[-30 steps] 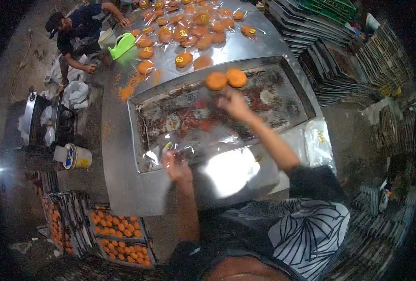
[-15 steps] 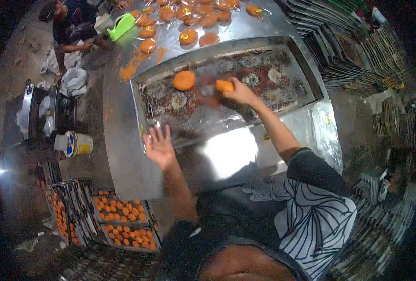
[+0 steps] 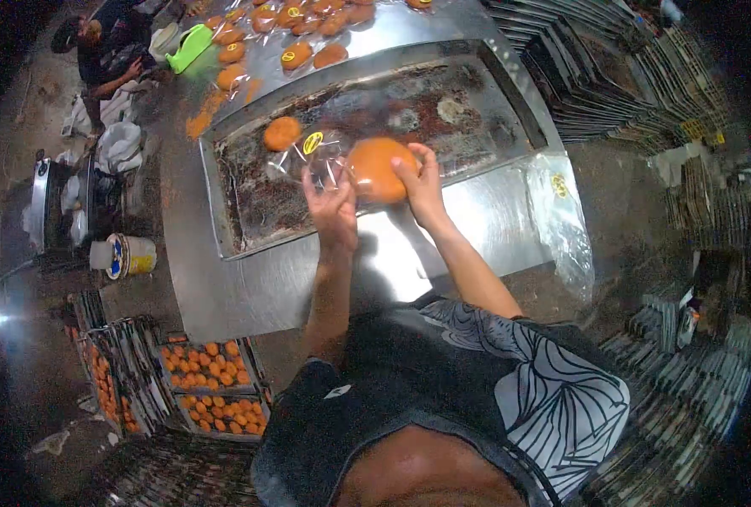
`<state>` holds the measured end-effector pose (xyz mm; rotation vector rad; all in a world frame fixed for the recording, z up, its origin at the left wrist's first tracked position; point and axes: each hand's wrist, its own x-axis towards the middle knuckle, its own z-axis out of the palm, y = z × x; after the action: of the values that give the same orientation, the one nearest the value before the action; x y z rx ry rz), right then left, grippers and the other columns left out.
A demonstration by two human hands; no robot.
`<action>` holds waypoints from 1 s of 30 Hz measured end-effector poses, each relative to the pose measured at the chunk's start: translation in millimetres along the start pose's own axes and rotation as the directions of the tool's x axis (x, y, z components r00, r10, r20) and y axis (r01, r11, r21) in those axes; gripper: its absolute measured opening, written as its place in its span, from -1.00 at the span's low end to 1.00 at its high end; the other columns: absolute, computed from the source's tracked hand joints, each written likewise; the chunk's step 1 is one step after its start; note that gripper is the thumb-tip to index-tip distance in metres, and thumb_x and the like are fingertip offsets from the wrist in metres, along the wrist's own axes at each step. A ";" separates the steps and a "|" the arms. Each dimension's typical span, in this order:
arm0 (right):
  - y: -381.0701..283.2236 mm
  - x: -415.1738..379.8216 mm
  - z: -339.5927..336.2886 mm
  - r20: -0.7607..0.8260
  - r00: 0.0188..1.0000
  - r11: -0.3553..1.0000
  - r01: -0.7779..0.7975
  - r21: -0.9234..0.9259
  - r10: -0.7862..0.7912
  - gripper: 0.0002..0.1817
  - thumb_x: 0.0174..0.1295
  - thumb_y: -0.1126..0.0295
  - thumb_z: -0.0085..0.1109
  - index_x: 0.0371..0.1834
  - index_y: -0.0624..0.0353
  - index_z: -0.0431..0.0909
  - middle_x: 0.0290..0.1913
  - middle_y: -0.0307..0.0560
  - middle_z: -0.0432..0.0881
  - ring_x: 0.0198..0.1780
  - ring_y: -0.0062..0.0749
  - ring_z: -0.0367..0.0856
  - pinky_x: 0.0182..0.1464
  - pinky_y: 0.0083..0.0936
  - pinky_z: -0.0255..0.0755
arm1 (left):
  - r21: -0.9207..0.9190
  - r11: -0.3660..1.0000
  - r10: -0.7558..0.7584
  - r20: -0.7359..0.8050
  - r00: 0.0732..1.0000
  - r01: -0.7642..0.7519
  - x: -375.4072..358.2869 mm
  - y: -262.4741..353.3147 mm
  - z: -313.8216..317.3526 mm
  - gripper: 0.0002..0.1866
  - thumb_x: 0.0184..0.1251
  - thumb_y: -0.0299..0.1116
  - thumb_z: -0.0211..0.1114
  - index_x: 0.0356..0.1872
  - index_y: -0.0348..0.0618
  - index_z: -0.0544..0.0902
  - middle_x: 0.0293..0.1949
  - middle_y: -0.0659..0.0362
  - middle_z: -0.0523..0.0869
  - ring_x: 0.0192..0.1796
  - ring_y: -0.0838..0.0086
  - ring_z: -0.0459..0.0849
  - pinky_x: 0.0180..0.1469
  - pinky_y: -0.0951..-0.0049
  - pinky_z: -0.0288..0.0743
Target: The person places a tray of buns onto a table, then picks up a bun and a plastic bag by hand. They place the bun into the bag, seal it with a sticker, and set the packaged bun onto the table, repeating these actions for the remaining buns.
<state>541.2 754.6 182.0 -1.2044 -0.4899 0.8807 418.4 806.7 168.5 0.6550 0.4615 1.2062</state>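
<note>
My right hand (image 3: 423, 184) grips a round orange bun (image 3: 377, 167) above the near edge of a large blackened baking tray (image 3: 248, 215). My left hand (image 3: 331, 207) holds a clear plastic wrapper (image 3: 312, 152) with a yellow sticker, its mouth touching the bun. A second orange bun (image 3: 281, 133) lies on the tray to the left. Both hands meet at the bun over the steel table (image 3: 232, 291).
Several wrapped buns (image 3: 295, 57) lie at the table's far end beside a green tape dispenser (image 3: 187, 47). A person (image 3: 96, 52) crouches at the far left. Trays of small orange buns (image 3: 215, 389) sit low left; stacked empty trays (image 3: 612, 76) stand right. A small white tub (image 3: 126, 255) stands left.
My right hand lifted one bun off the tray and brought it nearer. My left hand, open half a second ago, now holds a wrapper against the bun. One bun stays on the tray.
</note>
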 end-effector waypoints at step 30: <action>-63.3 69.7 12.7 0.501 0.825 0.349 0.565 -0.748 -0.262 -0.76 0.03 0.31 0.04 -0.35 0.25 0.53 -0.37 0.14 0.55 -0.24 -0.07 0.54 -0.19 -0.28 0.38 | 0.925 0.380 -0.719 0.295 0.629 0.002 -98.0 -69.9 -4.1 -0.64 0.02 -0.26 0.22 -0.15 -0.20 0.48 -0.07 0.01 0.51 0.01 0.20 0.46 0.01 0.27 0.34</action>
<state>593.1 811.7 237.3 -1.7583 -1.6061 0.2759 435.1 699.4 116.5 1.7187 0.5513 0.0482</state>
